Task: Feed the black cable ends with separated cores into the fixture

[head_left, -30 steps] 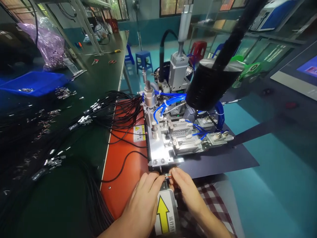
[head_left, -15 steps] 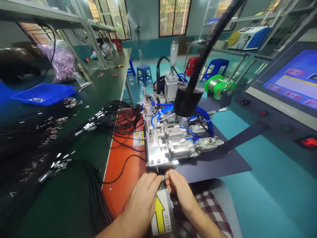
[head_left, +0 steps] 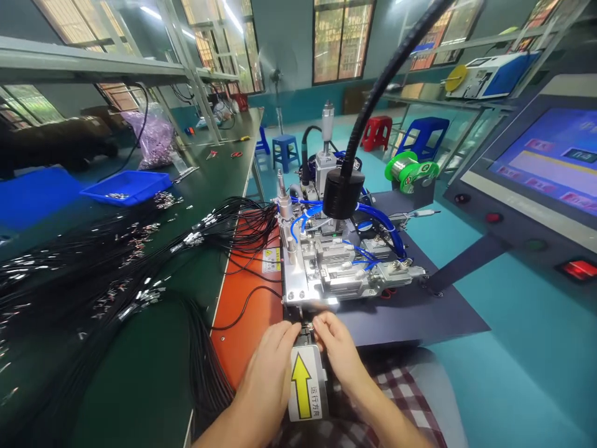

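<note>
My left hand [head_left: 275,351] rests at the front of the machine, its fingers pressed together; what they hold, if anything, is hidden. Opposite it, my right hand [head_left: 338,345] pinches a small metallic wire end [head_left: 308,326], too small to make out fully. Both hands are over a narrow dark track [head_left: 305,338], just behind a white cover [head_left: 305,404] with a yellow arrow. Beyond the fingers stands the silver soldering-type machine [head_left: 321,274] with blue air tubes [head_left: 385,218]. Black cables [head_left: 249,218] run into its left side.
Bundles of black cables [head_left: 205,361] with metal ends lie on the green bench [head_left: 140,373] at left, near a blue tray [head_left: 125,186]. A control panel [head_left: 536,205] stands at right. A black flexible hose [head_left: 373,93] hangs over the machine, near a green wire spool [head_left: 410,171].
The camera view has tilted up and shifted left. My fingertips have drawn slightly apart above the track, and the small metallic end now lies nearer my right fingers.
</note>
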{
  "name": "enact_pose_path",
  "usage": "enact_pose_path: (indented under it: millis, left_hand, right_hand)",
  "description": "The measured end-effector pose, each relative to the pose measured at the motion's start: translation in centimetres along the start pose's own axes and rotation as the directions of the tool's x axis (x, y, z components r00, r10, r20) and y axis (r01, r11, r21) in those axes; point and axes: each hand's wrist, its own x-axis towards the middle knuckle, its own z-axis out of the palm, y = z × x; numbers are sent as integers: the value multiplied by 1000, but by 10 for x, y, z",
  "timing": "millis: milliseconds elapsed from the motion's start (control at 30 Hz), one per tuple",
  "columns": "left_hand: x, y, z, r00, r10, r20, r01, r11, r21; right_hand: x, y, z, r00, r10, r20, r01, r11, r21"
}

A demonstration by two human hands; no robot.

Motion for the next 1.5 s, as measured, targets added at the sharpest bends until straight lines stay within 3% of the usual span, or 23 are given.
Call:
enact_pose_path:
  millis: [133,233,400,533,667,867,1167,1300,1500]
  left_hand:
    - [-43,-6,18,978,-163,-126,177,978,107]
    - [-58,-8,28,962,-220,-163,254,940,227]
    - [-45,-18,21,991,-86,-105,120,914,387]
    - [-26,-25,11,987,-122,-99,153,896,416]
    - [-9,-20,7,984,-115,-132,156,918,364]
    - [6,-1,6,999,-10,-41,17,987,160]
    - [22,10,6,994,-98,-53,105,984,142]
    - [2,3,4,991,-119,-67,123,991,60]
    - [-46,-7,7,935,-289,-207,304,952,43]
  right_hand:
    - [0,1,-2,1000,9,3,-9,1000,0]
    - [0,1,-4,1000,12,0,-12,1000,-19]
    - [0,0,-6,1000,19,4,-19,999,-48]
    - [0,-1,-5,1000,27,16,-26,999,-45]
    - [0,-2,-4,1000,26,11,-26,999,-31]
    - [1,-1,-4,1000,28,9,-28,1000,-9]
    - [1,2,-6,999,40,21,-40,999,-16]
    - [1,2,-6,999,33,31,-32,999,-25]
    - [1,2,-6,999,33,23,-32,999,-21]
